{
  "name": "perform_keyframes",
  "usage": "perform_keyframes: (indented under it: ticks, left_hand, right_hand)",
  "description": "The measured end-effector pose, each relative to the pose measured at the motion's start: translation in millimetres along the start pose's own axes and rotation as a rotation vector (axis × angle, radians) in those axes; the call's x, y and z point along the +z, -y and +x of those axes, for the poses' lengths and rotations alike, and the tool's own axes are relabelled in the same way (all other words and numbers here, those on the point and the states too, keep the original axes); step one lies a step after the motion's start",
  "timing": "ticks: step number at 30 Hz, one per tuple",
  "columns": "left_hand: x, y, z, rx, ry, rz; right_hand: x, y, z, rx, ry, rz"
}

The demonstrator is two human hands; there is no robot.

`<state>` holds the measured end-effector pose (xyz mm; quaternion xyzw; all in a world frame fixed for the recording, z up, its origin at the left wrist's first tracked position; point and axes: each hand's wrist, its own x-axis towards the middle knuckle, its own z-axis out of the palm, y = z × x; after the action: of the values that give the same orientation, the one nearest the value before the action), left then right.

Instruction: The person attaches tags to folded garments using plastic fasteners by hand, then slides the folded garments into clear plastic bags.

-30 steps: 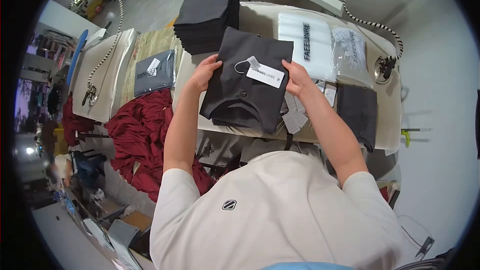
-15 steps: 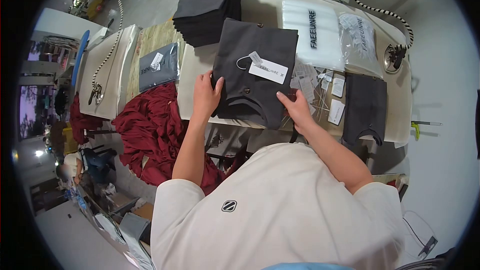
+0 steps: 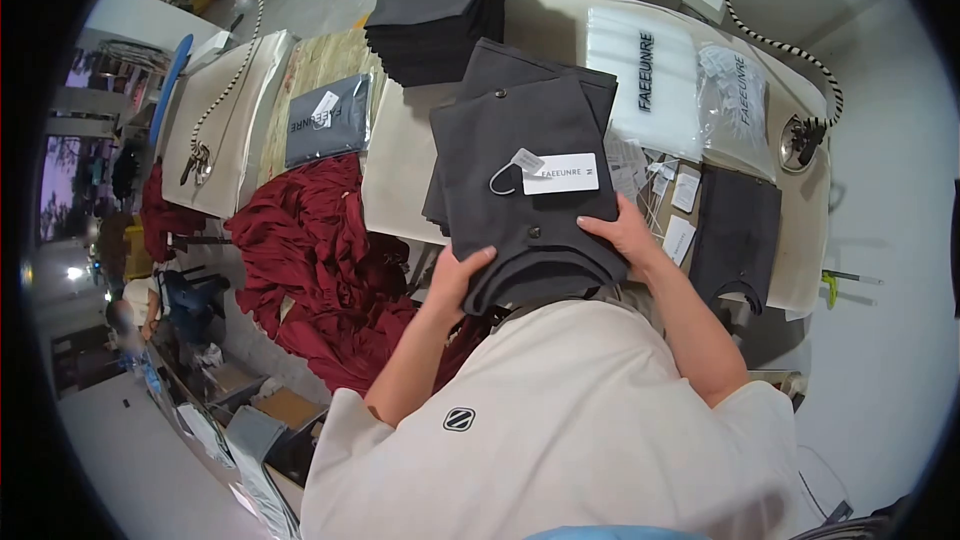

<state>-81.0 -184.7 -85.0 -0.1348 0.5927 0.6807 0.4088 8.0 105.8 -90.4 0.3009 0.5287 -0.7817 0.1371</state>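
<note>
A tall stack of dark folded cloth (image 3: 435, 5) stood just beyond the work on the desk (image 3: 400, 185), its top cut off by the frame. White printed bags (image 3: 640, 90), a clear bag of tags (image 3: 738, 100) and a second folded garment (image 3: 738, 230) lay to the right; red cloth (image 3: 305, 260) bunched at left. Another dark piece (image 3: 495, 62) was mostly hidden under the tagged dark garment (image 3: 540, 212), which lay before the person's torso. The left hand (image 3: 455, 282) and right hand (image 3: 628, 230), set apart, clamped its neckline end, thumbs on top, fingers largely out of sight.
</note>
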Motion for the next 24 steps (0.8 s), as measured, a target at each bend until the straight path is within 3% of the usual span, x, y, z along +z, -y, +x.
perform_keyframes:
  ticks: [1,4,7,12,15,16,19,24]
  left_hand:
    - [1.8,11.0,-0.5,0.085,-0.046,0.103]
    - [11.7,35.1,-7.1,0.231,-0.150,0.292]
    - [24.6,38.6,-5.0,0.599,-0.396,0.743]
    - [45.5,26.7,-12.8,0.421,-0.481,0.938]
    - [50.1,15.8,-17.1,0.249,-0.419,1.041]
    - [47.9,15.5,-17.6,0.251,-0.418,1.037]
    - [36.6,16.9,-24.4,0.317,-0.342,0.246]
    - [63.9,32.6,-33.7,0.516,-0.143,0.510]
  right_hand:
    - [0.7,1.2,0.9,0.008,0.002,-0.006]
    - [7.6,0.3,-1.8,-0.427,-0.239,-0.528]
    - [28.2,8.9,-12.7,-0.491,-0.221,-0.565]
    - [38.7,4.4,-17.7,-0.648,-0.240,-0.750]
    - [35.5,1.4,-16.0,-0.648,-0.208,-0.777]
    - [33.2,1.3,-15.8,-0.652,-0.204,-0.790]
    - [26.1,-0.8,-14.7,-0.641,-0.150,-0.811]
    - [48.2,17.4,-28.8,-0.514,-0.048,-0.922]
